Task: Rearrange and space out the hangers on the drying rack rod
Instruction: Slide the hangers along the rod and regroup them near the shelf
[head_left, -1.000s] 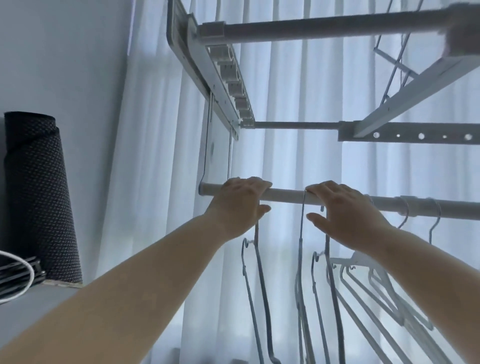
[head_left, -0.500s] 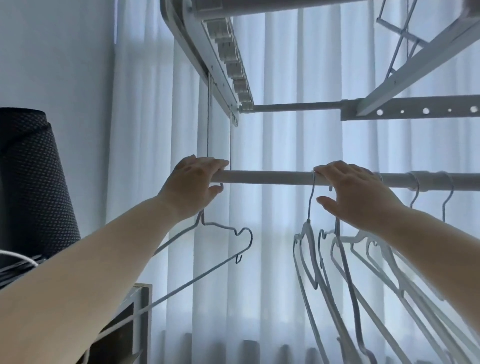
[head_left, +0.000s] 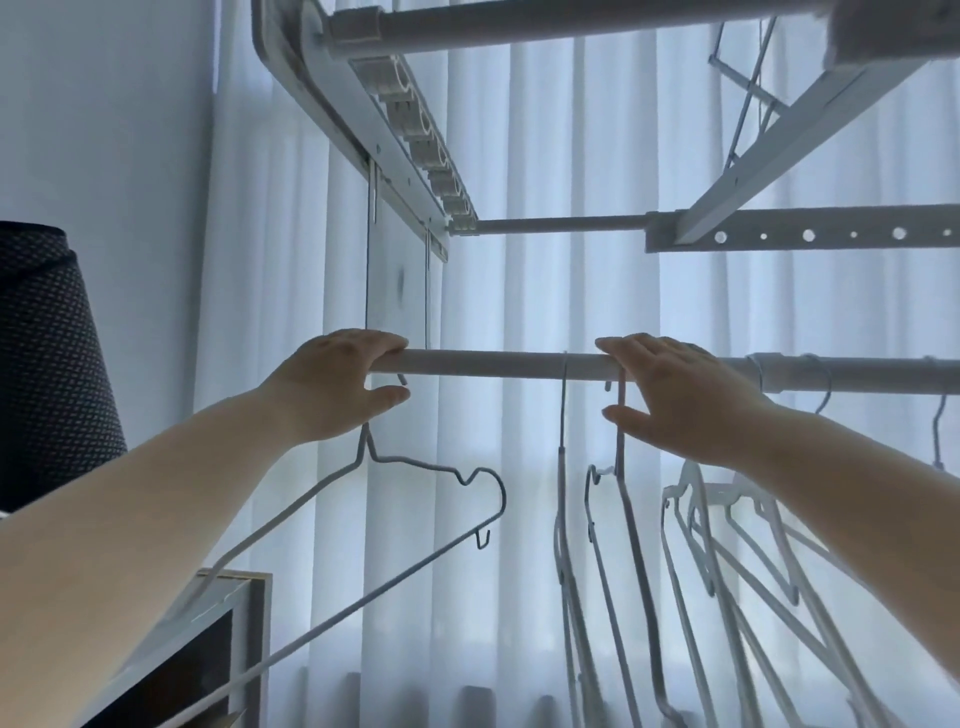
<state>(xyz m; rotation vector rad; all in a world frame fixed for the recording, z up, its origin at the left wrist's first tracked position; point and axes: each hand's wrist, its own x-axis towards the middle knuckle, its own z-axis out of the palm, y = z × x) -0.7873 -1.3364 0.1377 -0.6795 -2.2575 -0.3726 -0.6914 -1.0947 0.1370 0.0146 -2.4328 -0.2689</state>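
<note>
Left hand (head_left: 332, 387) grips the far-left hanger (head_left: 363, 519)'s hook on the rod (head_left: 498, 364), which runs left-right; right hand (head_left: 680, 400), loosely open, rests on the rod at the nearest bunched hangers (head_left: 618, 509).

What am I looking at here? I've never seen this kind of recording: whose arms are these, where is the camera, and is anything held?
The camera sits on a person's head, looking up past their own bare arms. Above is a drying rack with a rod across it. The left hand is at the rod's left end, closed around the hook of a hanger that hangs turned sideways. The right hand rests on the rod, thumb below it, beside a thin hanger. More hangers crowd to the right, before a curtain.
</note>
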